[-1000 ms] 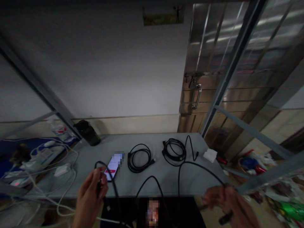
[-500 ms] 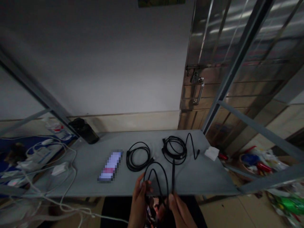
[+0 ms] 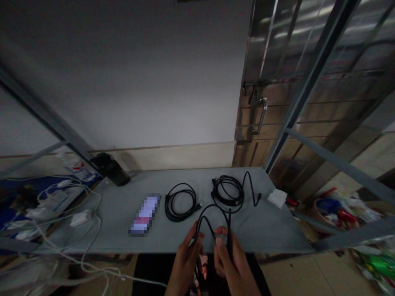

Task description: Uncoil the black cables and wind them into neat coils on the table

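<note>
Near the table's front edge, both hands hold a black cable (image 3: 213, 205), bent into loops that rise between them. My left hand (image 3: 187, 257) is closed on the left side of the loops, thumb pressed against the fingers. The fingers of my right hand (image 3: 230, 257) grip the right side. A narrow black strip (image 3: 229, 226) stands up from this hand; whether it is a strap or part of the cable I cannot tell. Just beyond lie a coiled black cable (image 3: 177, 218) and a second coiled black cable (image 3: 230, 202) with one end stretched out to the right.
A phone (image 3: 145, 216) with a lit, blurred screen lies left on the grey table (image 3: 114, 242). White cords (image 3: 98, 209) and a white adapter (image 3: 80, 218) spread over the left end. A black object (image 3: 112, 170) stands at the back left, white paper (image 3: 277, 198) at the right. Metal posts (image 3: 296, 111) frame the table.
My right hand has moved up and forward, and its fingers now close round the right side of the loops. The loops have shifted right and up, and less of the black strip sticks out.
</note>
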Demonstrator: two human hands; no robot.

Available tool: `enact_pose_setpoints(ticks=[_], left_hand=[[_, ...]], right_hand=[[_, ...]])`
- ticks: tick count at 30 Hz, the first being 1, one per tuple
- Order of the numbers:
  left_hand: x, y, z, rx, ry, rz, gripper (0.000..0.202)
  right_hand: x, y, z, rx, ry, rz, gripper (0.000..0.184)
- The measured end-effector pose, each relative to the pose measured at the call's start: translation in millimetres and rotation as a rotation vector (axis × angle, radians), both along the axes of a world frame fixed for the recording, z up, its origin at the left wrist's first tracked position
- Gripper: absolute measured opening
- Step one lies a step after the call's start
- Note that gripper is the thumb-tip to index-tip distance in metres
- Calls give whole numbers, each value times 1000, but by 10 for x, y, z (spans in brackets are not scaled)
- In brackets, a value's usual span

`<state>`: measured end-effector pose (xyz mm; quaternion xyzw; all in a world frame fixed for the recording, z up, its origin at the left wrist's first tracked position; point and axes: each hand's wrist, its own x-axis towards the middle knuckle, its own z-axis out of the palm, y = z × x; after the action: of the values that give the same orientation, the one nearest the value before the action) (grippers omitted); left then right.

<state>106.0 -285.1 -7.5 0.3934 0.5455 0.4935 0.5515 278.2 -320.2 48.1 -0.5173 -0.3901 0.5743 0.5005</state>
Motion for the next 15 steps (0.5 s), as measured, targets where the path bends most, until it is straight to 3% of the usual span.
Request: enact_pose_setpoints(ticks=[4, 6, 8, 10, 12, 15], left_hand=[[25, 10, 150, 22, -148, 160, 86], [13, 36, 210, 16, -241, 280, 85], [-21, 69, 236, 1, -262, 341, 83], [-62, 94, 221, -11, -196, 300, 81], [-86, 93, 173, -29, -85, 172, 79], [-64, 24, 61, -22, 42, -58, 75]], right_hand=[[116, -7, 26, 32, -40, 68, 77], [133, -35, 7, -22, 0, 158, 80], [122, -71, -1, -121, 59, 153, 86], [108, -109, 14, -179, 82, 63, 90], [108, -140, 52, -153, 55, 22, 87], [133, -157, 115, -50, -22, 122, 82]])
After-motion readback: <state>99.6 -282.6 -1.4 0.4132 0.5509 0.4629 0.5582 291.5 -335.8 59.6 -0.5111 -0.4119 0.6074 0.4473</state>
